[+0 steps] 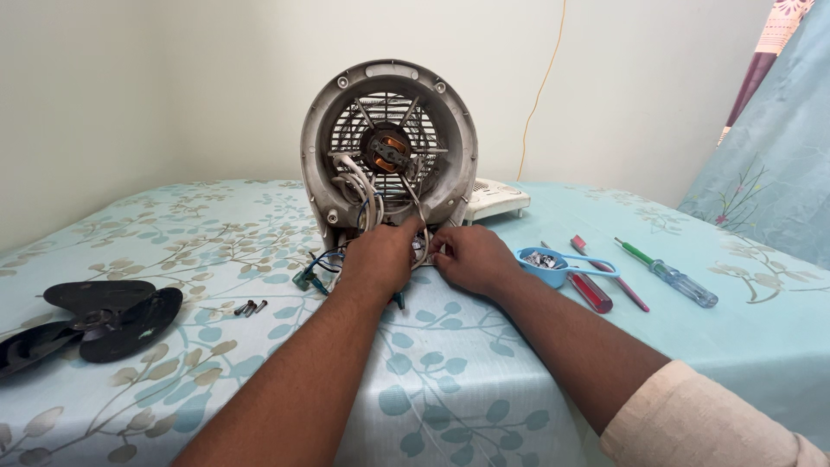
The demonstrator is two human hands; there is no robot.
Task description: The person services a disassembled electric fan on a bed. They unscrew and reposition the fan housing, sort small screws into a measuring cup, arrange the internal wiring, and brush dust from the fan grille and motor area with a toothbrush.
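Observation:
A grey round fan housing (389, 95) stands upright on the table, its back open, showing a grille, a small motor with copper coils (387, 149) and white wires (361, 192). My left hand (379, 259) reaches into the base of the housing, fingers curled among the wires. My right hand (471, 258) rests beside it at the housing's lower right, fingertips touching the same spot. What the fingers grip is hidden.
A black fan blade (95, 322) lies at the left, with loose screws (250, 307) near it. At the right are a blue scoop with small parts (545, 264), a red-handled screwdriver (590, 288), a thin red tool (609, 275) and a green-tipped screwdriver (670, 274). A white cover (494, 199) lies behind.

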